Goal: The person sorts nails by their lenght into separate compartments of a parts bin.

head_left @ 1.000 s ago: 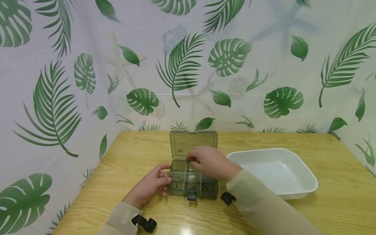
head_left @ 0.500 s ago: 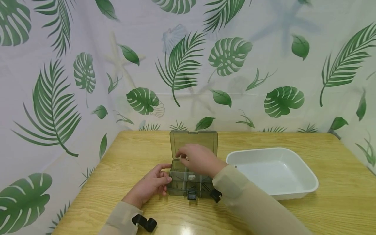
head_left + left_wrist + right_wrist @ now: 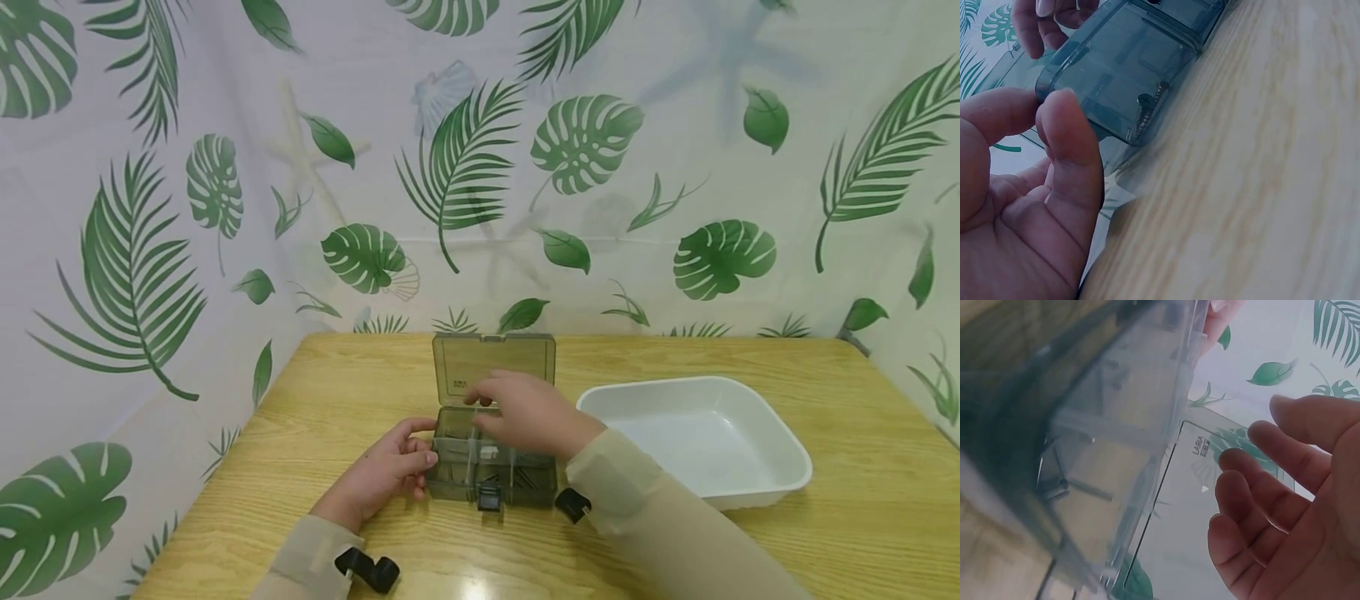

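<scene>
A smoky see-through compartment box [image 3: 456, 492] stands on the table with its lid [image 3: 457, 358] raised at the back. Dark screws [image 3: 1063, 481] lie in its compartments, and a threaded screw [image 3: 1150, 109] shows through the wall in the left wrist view. My left hand [image 3: 390, 468] holds the box's left end, thumb and forefinger at its corner. Over the back compartments hovers my right hand [image 3: 536, 414], fingers loosely bent, partly covering the box and lid. In the right wrist view nothing shows between those fingers [image 3: 1241, 494].
To the right of the box stands a white rectangular tray [image 3: 697, 446]. A black latch [image 3: 490, 498] hangs at the box's front. Leaf-patterned cloth [image 3: 480, 167] surrounds the wooden table [image 3: 360, 375] at the back and sides.
The right hand drew up and left out of the box's back compartment, then shifted a little back to the right above it. My left hand and the box stayed in place.
</scene>
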### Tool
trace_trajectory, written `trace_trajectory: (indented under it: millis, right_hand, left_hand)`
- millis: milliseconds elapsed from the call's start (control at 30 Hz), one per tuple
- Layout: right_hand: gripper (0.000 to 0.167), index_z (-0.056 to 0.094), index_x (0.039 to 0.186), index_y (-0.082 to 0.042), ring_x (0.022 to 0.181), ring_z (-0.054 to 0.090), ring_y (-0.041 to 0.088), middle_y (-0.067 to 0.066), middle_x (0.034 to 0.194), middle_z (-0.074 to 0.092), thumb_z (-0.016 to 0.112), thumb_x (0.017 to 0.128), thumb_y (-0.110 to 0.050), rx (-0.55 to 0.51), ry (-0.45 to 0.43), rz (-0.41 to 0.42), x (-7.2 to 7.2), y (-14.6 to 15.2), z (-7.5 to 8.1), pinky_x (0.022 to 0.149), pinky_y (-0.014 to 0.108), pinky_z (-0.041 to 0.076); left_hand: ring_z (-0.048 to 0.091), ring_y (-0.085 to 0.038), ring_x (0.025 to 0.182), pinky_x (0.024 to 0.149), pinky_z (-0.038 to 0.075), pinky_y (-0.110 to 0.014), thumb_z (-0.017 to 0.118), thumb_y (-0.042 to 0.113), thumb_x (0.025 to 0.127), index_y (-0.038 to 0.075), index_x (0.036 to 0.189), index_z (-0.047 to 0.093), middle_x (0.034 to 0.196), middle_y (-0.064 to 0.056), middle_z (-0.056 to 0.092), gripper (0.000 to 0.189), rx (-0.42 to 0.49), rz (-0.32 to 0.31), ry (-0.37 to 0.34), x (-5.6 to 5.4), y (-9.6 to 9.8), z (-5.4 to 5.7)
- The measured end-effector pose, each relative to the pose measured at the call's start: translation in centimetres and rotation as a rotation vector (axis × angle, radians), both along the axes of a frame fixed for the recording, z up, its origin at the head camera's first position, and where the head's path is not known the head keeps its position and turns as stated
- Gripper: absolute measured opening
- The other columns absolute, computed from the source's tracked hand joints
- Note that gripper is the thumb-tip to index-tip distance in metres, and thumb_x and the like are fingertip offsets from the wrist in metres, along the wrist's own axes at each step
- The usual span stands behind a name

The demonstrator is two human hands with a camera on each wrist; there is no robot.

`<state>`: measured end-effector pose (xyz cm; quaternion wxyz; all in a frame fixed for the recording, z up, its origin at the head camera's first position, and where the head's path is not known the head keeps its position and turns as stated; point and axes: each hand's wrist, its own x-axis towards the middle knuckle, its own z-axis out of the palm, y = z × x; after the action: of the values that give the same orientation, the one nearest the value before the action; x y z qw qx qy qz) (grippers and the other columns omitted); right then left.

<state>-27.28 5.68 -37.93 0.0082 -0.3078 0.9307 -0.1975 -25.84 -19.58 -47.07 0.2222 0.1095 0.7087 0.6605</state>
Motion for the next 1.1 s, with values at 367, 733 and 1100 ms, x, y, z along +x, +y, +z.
trace_trajectory:
  millis: [367, 733, 1100]
  right_hand:
    - [0.029, 0.070, 0.127, -0.019, 0.108, 0.064, 0.020, -0.004, 0.121, 0.065, 0.067, 0.098, -0.026, -0.020, 0.008, -0.058, 1.4, 5.0, -0.4, 0.087, 0.043, 0.054]
    - [0.028, 0.068, 0.126, -0.019, 0.095, 0.061, 0.015, -0.002, 0.120, 0.064, 0.063, 0.101, -0.027, -0.030, 0.004, -0.123, 2.3, 11.3, -0.8, 0.077, 0.039, 0.053]
    - [0.036, 0.066, 0.130, -0.011, 0.109, 0.064, 0.031, 0.009, 0.129, 0.062, 0.068, 0.095, -0.019, 0.016, -0.024, -0.125, 1.4, 14.8, -3.5, 0.091, 0.050, 0.052]
  left_hand:
    - [0.052, -0.017, 0.068, 0.061, 0.054, -0.031, 0.062, 0.015, 0.102, 0.008, 0.154, 0.033, 0.095, -0.009, 0.054, 0.060, -0.008, 0.002, 0.010, -0.2, 0.2, -0.4]
    - [0.052, -0.017, 0.068, 0.061, 0.054, -0.031, 0.061, 0.014, 0.102, 0.008, 0.154, 0.032, 0.094, -0.009, 0.054, 0.059, -0.008, 0.002, 0.013, -0.1, -0.1, -0.5]
    - [0.052, -0.016, 0.068, 0.061, 0.054, -0.030, 0.060, 0.013, 0.102, 0.006, 0.154, 0.031, 0.094, -0.009, 0.054, 0.060, -0.008, -0.003, 0.020, 0.0, -0.1, -0.1]
